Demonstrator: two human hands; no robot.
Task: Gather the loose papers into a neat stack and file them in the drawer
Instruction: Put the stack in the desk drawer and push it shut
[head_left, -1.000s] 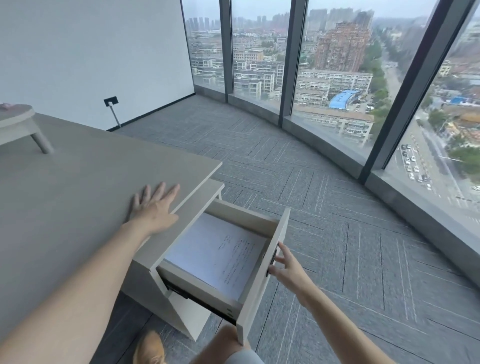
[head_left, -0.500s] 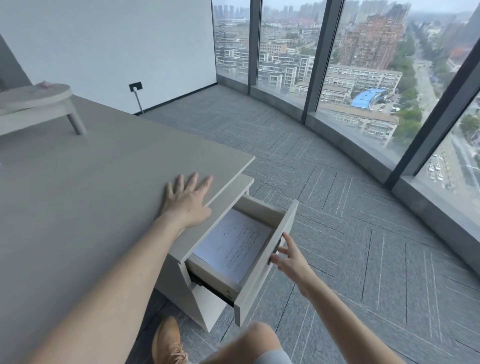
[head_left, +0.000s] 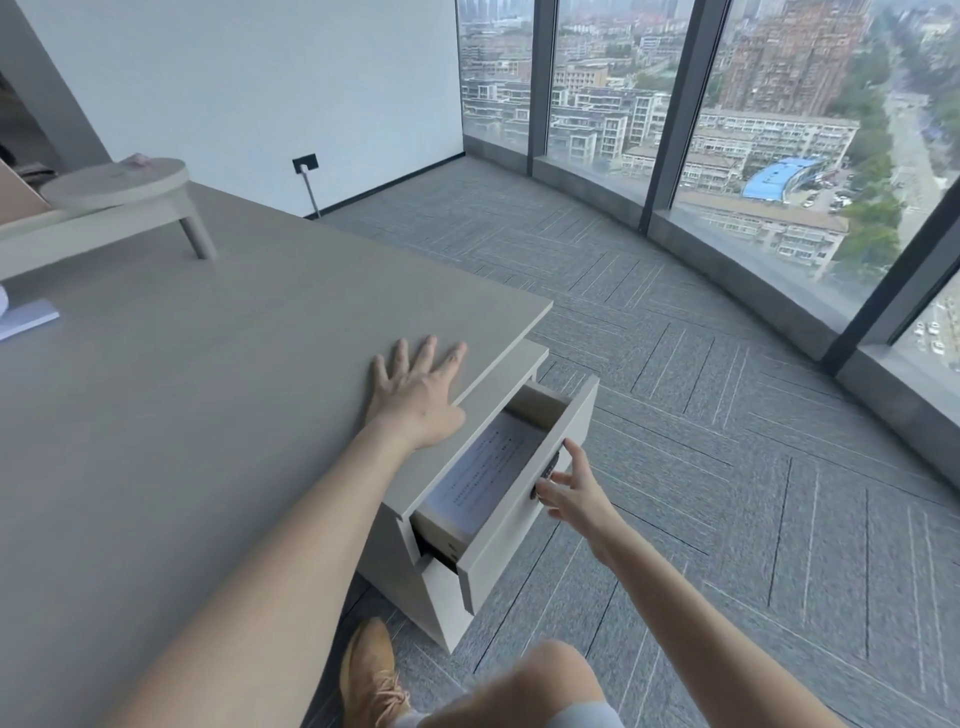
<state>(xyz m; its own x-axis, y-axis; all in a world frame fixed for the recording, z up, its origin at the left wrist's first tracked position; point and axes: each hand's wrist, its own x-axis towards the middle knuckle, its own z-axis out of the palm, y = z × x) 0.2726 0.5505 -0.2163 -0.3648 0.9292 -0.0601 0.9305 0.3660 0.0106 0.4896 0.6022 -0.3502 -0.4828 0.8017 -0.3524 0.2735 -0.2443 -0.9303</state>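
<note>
A stack of printed white papers (head_left: 488, 475) lies flat inside the top drawer (head_left: 524, 519) of a pale cabinet under the desk's right end. The drawer stands partly open. My right hand (head_left: 569, 491) has its fingers spread against the drawer's front panel, by the handle. My left hand (head_left: 418, 397) rests flat, fingers apart, on the grey desk top (head_left: 182, 415) near its right edge, just above the cabinet.
A small round stool-like stand (head_left: 119, 195) sits at the desk's far left, and a white paper corner (head_left: 26, 317) shows at the left edge. Grey carpet spreads to the right up to tall windows (head_left: 727, 104). My knee and a tan shoe (head_left: 369, 670) are below.
The drawer has slid inward, so less of the papers shows than before. My right hand stays on the drawer front. The view has shifted, and my left hand keeps its place on the desk.
</note>
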